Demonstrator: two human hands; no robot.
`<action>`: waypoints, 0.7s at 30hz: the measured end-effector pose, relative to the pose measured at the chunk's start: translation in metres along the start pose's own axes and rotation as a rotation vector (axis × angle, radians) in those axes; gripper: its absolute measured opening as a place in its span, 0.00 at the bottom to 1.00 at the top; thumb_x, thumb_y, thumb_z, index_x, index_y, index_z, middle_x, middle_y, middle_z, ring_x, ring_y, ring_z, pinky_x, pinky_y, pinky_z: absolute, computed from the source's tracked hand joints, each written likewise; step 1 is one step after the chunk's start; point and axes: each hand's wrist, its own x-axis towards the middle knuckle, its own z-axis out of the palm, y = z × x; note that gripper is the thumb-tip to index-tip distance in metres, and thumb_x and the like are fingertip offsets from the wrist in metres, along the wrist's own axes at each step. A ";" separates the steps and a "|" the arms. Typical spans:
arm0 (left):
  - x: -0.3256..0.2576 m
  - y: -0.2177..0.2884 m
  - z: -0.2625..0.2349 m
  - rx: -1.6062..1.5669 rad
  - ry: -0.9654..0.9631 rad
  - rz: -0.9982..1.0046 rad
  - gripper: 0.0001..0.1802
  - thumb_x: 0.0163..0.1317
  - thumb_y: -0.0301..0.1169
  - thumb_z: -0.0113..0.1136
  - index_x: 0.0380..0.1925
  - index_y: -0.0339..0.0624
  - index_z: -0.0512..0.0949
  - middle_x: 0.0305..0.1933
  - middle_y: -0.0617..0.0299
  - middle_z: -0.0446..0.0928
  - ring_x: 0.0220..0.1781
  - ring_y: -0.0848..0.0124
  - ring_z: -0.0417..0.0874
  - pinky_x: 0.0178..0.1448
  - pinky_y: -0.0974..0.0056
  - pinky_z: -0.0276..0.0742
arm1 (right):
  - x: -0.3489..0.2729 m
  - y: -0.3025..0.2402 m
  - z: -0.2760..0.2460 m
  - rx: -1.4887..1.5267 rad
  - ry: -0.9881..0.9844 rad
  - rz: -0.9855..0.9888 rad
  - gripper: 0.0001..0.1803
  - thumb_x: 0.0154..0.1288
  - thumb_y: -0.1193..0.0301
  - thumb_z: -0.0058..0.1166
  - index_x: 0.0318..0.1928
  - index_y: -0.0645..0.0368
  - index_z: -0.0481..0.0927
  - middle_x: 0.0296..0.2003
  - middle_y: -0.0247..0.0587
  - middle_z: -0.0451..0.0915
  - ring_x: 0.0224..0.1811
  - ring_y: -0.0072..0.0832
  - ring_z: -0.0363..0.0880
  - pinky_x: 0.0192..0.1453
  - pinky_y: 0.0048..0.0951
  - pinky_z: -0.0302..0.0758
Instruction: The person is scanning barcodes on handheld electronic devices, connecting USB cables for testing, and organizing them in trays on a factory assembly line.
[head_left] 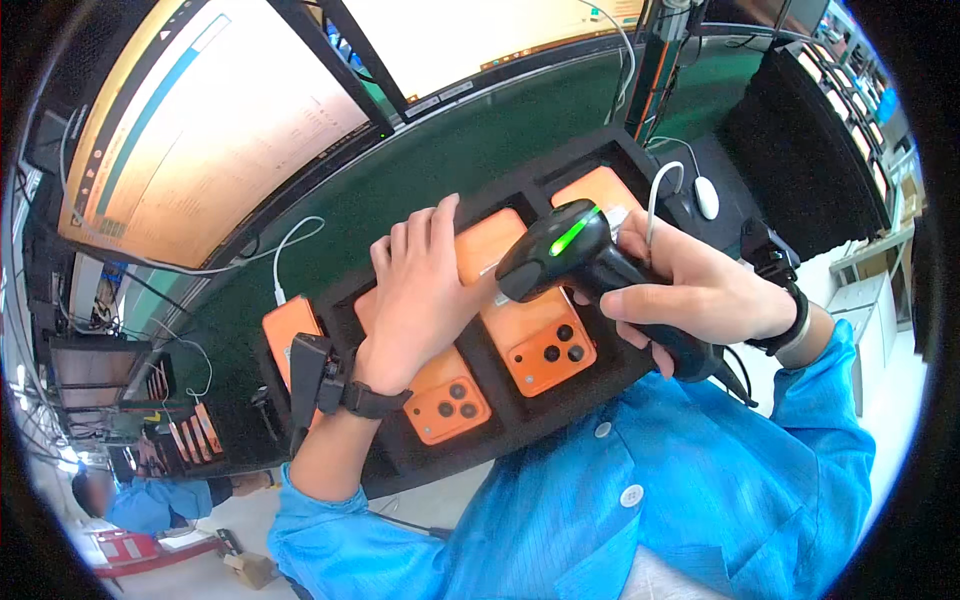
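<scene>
My right hand (700, 285) is wrapped round the grip of a black handheld barcode scanner (540, 256), which shows a green light strip on top. The scanner's head points left, just above an orange phone (548, 335) lying camera side up in a black foam tray (490, 375). My left hand (415, 290) is over the tray with its fingers stretched out, its thumb near the scanner's nose. It partly covers another orange phone (445, 400). One more orange phone (592, 185) is partly hidden behind the scanner.
Two lit monitors (230, 120) stand behind the tray. A further orange phone (290, 340) with a white cable plugged in lies at the left. A white mouse (706, 198) is at the right, beside a black rack (815, 150). Another person (160, 503) in blue is far left.
</scene>
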 end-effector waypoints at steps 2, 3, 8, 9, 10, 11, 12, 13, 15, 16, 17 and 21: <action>-0.002 0.003 -0.001 -0.002 0.019 -0.007 0.43 0.55 0.47 0.67 0.64 0.36 0.62 0.57 0.48 0.69 0.59 0.51 0.69 0.63 0.49 0.60 | 0.001 0.002 0.001 -0.008 0.007 -0.010 0.15 0.71 0.72 0.52 0.46 0.62 0.58 0.26 0.37 0.75 0.17 0.22 0.77 0.19 0.22 0.74; -0.006 0.005 -0.003 -0.047 0.033 -0.013 0.42 0.54 0.47 0.68 0.64 0.36 0.62 0.57 0.47 0.68 0.59 0.51 0.69 0.63 0.49 0.60 | -0.001 0.005 0.001 0.039 0.005 -0.060 0.15 0.71 0.72 0.52 0.47 0.63 0.59 0.25 0.37 0.75 0.17 0.22 0.77 0.19 0.22 0.74; -0.012 0.011 -0.007 -0.036 0.142 0.023 0.34 0.57 0.50 0.66 0.55 0.39 0.70 0.60 0.46 0.66 0.61 0.46 0.67 0.66 0.47 0.60 | 0.007 0.021 -0.049 -0.077 0.374 -0.384 0.16 0.67 0.76 0.55 0.49 0.61 0.62 0.29 0.35 0.74 0.20 0.17 0.73 0.21 0.18 0.72; -0.011 0.013 -0.008 -0.034 0.162 0.033 0.34 0.57 0.50 0.66 0.55 0.39 0.70 0.60 0.46 0.66 0.61 0.46 0.67 0.66 0.47 0.60 | 0.010 0.027 -0.066 -0.114 0.461 -0.440 0.17 0.66 0.77 0.56 0.48 0.60 0.62 0.29 0.34 0.74 0.21 0.16 0.72 0.22 0.17 0.71; -0.011 0.015 -0.010 0.011 0.142 0.059 0.31 0.58 0.50 0.64 0.52 0.38 0.73 0.60 0.45 0.67 0.61 0.46 0.67 0.67 0.46 0.59 | 0.012 0.037 -0.087 -0.169 0.563 -0.436 0.17 0.65 0.76 0.56 0.46 0.59 0.61 0.28 0.33 0.72 0.23 0.15 0.72 0.22 0.16 0.71; -0.012 0.017 -0.011 0.060 0.121 0.078 0.28 0.59 0.49 0.63 0.50 0.38 0.75 0.60 0.44 0.67 0.61 0.46 0.68 0.67 0.46 0.59 | 0.015 0.050 -0.109 -0.233 0.609 -0.415 0.17 0.64 0.77 0.57 0.44 0.58 0.61 0.28 0.33 0.72 0.25 0.17 0.73 0.25 0.19 0.72; -0.013 0.020 -0.013 0.053 0.144 0.082 0.25 0.61 0.46 0.62 0.47 0.35 0.76 0.60 0.43 0.68 0.62 0.47 0.68 0.67 0.46 0.59 | 0.020 0.061 -0.122 -0.359 0.633 -0.418 0.16 0.63 0.77 0.58 0.43 0.58 0.62 0.28 0.33 0.73 0.25 0.20 0.74 0.28 0.23 0.73; -0.015 0.019 -0.011 0.057 0.152 0.079 0.25 0.61 0.46 0.62 0.47 0.35 0.76 0.60 0.43 0.68 0.62 0.47 0.68 0.67 0.46 0.59 | 0.025 0.077 -0.135 -0.483 0.657 -0.418 0.16 0.63 0.77 0.58 0.42 0.59 0.62 0.29 0.33 0.73 0.26 0.22 0.74 0.30 0.26 0.74; -0.014 0.018 -0.004 0.002 0.157 0.105 0.27 0.61 0.45 0.62 0.48 0.31 0.75 0.59 0.43 0.68 0.62 0.46 0.67 0.68 0.48 0.59 | 0.051 0.137 -0.169 -0.734 0.666 -0.230 0.15 0.62 0.75 0.60 0.42 0.60 0.66 0.32 0.34 0.73 0.33 0.24 0.75 0.39 0.29 0.75; -0.010 0.018 -0.004 -0.026 0.149 0.119 0.27 0.61 0.44 0.62 0.47 0.29 0.75 0.60 0.42 0.68 0.63 0.46 0.67 0.68 0.48 0.60 | 0.073 0.190 -0.184 -0.680 0.649 -0.297 0.13 0.64 0.73 0.59 0.43 0.60 0.67 0.34 0.34 0.73 0.36 0.23 0.74 0.42 0.28 0.74; -0.009 0.019 -0.004 -0.015 0.147 0.120 0.27 0.61 0.44 0.62 0.47 0.29 0.75 0.60 0.42 0.68 0.63 0.46 0.67 0.68 0.48 0.60 | 0.092 0.222 -0.192 -0.629 0.614 -0.370 0.12 0.66 0.71 0.58 0.43 0.60 0.69 0.35 0.34 0.73 0.40 0.22 0.73 0.45 0.27 0.73; -0.010 0.019 0.000 -0.118 0.144 0.049 0.23 0.61 0.43 0.62 0.44 0.31 0.75 0.61 0.42 0.67 0.63 0.46 0.67 0.67 0.47 0.60 | 0.135 0.278 -0.162 -0.521 0.550 -0.279 0.11 0.67 0.70 0.57 0.43 0.59 0.69 0.35 0.34 0.73 0.40 0.22 0.73 0.46 0.27 0.73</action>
